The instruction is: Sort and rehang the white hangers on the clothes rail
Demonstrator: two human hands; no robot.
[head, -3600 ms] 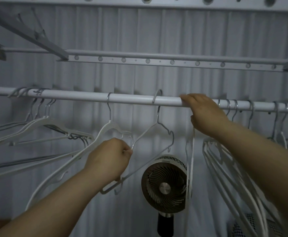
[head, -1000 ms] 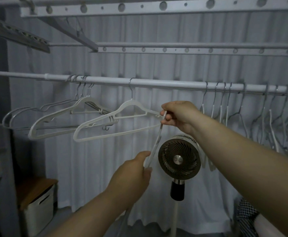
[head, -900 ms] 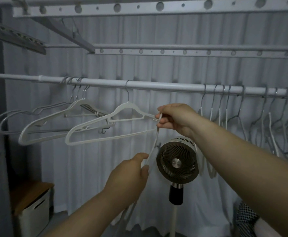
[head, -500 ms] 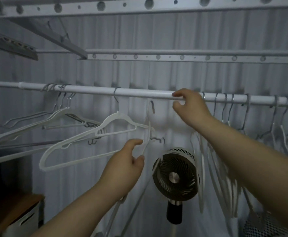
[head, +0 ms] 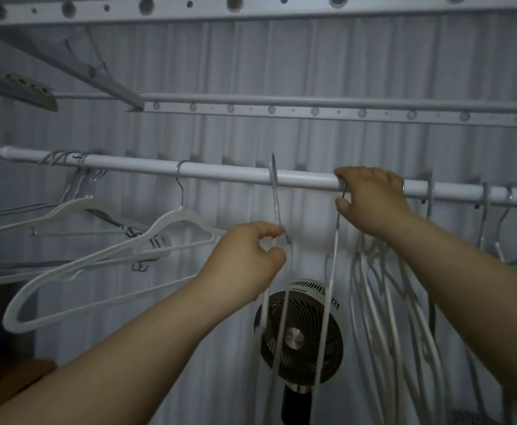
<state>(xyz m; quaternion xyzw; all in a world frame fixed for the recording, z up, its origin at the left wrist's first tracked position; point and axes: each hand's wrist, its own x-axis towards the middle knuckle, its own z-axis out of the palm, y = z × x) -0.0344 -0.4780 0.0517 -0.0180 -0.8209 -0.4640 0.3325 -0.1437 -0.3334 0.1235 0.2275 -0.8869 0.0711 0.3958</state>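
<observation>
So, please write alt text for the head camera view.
Left hand holds a white hanger hooked on the clothes rail; right hand grips the rail beside bunched hangers. A fan stands behind.

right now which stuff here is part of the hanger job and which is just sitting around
Part of the job:
clothes rail
hanger in the left hand
hanger under the right hand
hangers on the left
bunch of hangers on the right

Just about:
fan
curtain
upper drying rack
</observation>
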